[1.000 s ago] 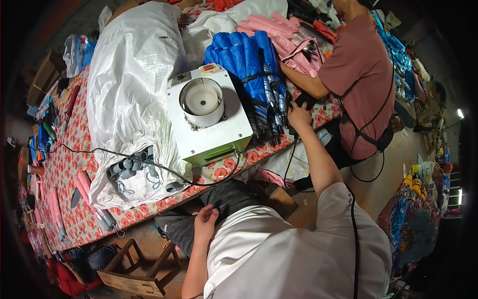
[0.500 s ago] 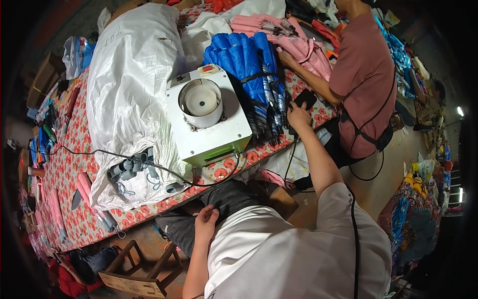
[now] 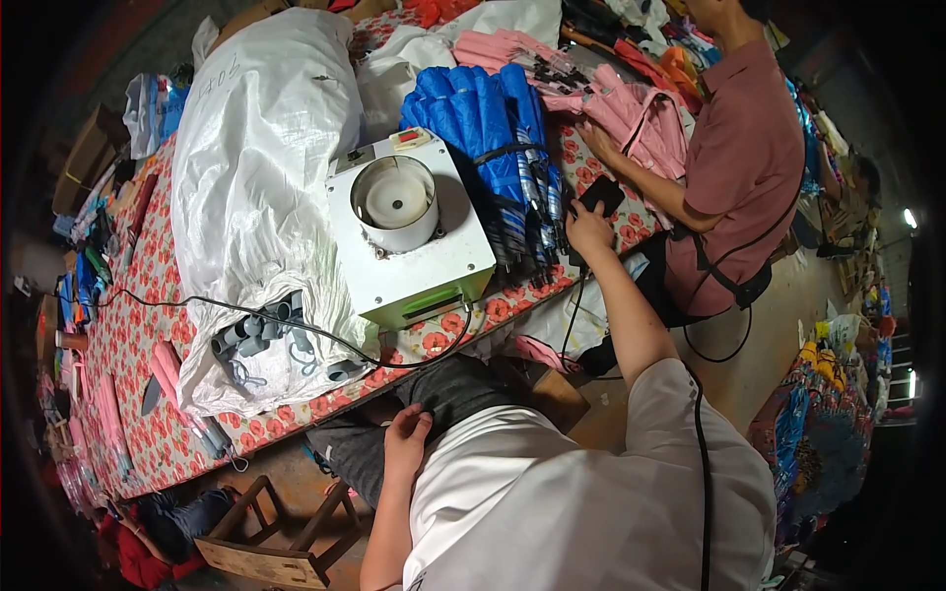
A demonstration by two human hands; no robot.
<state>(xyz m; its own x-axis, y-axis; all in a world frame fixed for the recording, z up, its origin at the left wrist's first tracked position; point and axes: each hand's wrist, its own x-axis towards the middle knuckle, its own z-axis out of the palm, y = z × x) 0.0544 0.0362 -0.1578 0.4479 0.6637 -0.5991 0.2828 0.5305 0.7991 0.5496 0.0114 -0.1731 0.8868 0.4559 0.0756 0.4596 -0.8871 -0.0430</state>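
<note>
Right hand [image 3: 588, 229] is out at the table's right edge, fingers curled round a flat black rectangular device [image 3: 602, 193], its long axis running up and right, just beside the bundle of glossy blue folded umbrellas [image 3: 498, 138]. Left hand [image 3: 406, 443] lies flat and spread on a dark trouser knee. The boxy white machine [image 3: 419, 258] carries a round metal cup. Grey plastic handles [image 3: 258, 335] spill from the crinkled white sack [image 3: 258, 158].
</note>
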